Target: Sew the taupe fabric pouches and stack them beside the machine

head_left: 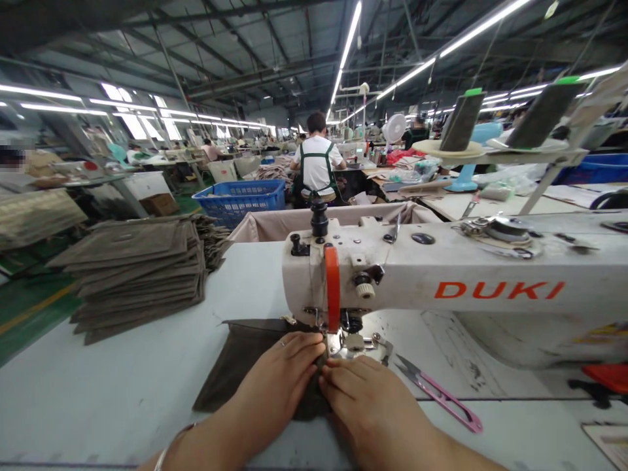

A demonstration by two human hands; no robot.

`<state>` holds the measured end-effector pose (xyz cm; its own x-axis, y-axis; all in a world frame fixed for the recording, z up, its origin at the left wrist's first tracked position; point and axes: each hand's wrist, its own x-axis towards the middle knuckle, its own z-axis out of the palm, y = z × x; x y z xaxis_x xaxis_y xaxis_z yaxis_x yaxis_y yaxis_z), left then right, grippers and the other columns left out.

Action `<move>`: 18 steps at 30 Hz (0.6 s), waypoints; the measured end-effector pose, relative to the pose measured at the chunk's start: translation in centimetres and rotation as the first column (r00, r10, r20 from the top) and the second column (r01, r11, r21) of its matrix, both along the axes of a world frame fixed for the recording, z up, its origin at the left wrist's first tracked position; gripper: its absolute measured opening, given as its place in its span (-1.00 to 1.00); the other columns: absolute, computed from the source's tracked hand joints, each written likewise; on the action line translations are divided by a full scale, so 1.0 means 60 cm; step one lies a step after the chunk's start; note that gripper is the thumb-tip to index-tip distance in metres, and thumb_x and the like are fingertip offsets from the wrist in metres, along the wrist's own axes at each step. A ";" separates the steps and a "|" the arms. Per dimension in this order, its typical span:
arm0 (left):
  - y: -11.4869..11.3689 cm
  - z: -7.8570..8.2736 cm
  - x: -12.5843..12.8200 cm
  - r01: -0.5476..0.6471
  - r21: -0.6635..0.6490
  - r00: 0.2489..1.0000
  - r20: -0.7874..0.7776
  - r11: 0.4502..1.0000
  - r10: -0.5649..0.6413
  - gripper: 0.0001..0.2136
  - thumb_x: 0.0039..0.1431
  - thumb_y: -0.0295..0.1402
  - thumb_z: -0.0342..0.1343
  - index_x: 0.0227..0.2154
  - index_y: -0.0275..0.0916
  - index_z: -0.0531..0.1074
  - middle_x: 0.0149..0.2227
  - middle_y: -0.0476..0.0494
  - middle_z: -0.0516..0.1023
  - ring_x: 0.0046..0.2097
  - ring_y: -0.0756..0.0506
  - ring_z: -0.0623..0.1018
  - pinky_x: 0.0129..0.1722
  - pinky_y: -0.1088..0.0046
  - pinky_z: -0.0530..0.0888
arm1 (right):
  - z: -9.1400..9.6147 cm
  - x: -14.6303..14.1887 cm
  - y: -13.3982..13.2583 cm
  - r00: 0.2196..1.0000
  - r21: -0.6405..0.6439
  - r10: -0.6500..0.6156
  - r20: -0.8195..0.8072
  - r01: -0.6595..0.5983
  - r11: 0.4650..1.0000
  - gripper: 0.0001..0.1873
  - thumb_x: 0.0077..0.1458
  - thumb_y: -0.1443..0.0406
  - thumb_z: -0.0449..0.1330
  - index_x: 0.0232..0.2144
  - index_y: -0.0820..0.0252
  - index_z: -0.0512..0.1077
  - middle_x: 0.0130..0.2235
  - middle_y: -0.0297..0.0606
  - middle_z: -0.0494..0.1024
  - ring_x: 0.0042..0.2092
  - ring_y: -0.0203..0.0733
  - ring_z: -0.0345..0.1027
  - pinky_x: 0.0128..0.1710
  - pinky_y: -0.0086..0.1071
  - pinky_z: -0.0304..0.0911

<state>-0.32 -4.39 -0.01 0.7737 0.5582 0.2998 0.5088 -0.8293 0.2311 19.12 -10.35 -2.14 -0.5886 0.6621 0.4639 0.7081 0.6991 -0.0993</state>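
A dark grey-brown fabric piece [228,363] lies on the white sewing table, its right edge at the needle area of a white industrial sewing machine [402,278]. My left hand [282,369] rests over the fabric with fingers together, gripping it close to the presser foot [335,343]. Just to the right, my right hand [363,392] has its fingers bent and closed on the fabric's edge. The fingertips of both hands nearly meet in front of the foot. The needle tip is hidden behind the orange guard [332,288].
Pink-handled thread snips [449,398] lie right of my right hand. Stacked dark fabric pieces [142,261] stand at the table's left. Beyond are a cloth-lined bin [265,224], a blue basket [240,199] and a seated person [316,163]. Thread cones [464,121] stand above the machine.
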 end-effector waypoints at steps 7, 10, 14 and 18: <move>0.002 -0.003 -0.001 0.004 -0.023 1.000 0.015 1.000 -0.004 -0.68 0.28 -0.60 -0.02 0.05 -0.27 0.37 0.09 -0.21 0.49 0.14 -0.16 0.45 0.18 0.14 0.44 | 0.004 0.003 0.005 0.998 -0.023 0.005 0.057 -0.004 1.000 -0.72 0.18 0.37 0.13 -0.09 0.37 0.49 -0.08 -0.14 0.60 -0.03 -0.07 0.44 -0.05 -0.24 0.37; 0.003 -0.002 -0.002 0.007 -0.021 1.000 0.008 1.000 -0.007 -0.67 0.28 -0.61 -0.02 0.06 -0.27 0.36 0.09 -0.20 0.48 0.14 -0.16 0.44 0.19 0.12 0.42 | 0.001 0.003 0.006 0.998 -0.050 -0.012 0.065 0.015 0.999 -0.70 0.16 0.38 0.16 -0.06 0.39 0.48 -0.07 -0.13 0.59 -0.01 -0.06 0.43 -0.02 -0.24 0.35; 0.001 0.000 -0.002 0.030 -0.043 0.999 0.012 0.999 -0.030 -0.66 0.27 -0.62 -0.03 0.06 -0.27 0.36 0.10 -0.21 0.48 0.14 -0.15 0.44 0.19 0.17 0.42 | -0.010 -0.004 0.006 0.998 -0.072 0.010 0.057 -0.005 0.997 -0.73 0.16 0.36 0.18 -0.08 0.37 0.48 -0.09 -0.12 0.60 -0.03 -0.05 0.43 -0.07 -0.23 0.37; 0.002 0.002 -0.007 0.022 -0.075 1.000 0.013 0.997 -0.022 -0.67 0.28 -0.60 -0.03 0.06 -0.25 0.38 0.11 -0.19 0.47 0.15 -0.13 0.44 0.20 0.17 0.41 | 0.013 -0.003 0.006 0.999 -0.180 0.000 0.048 0.008 0.984 -0.73 0.21 0.38 0.14 -0.05 0.32 0.47 -0.04 -0.14 0.58 -0.01 -0.04 0.43 -0.07 -0.21 0.37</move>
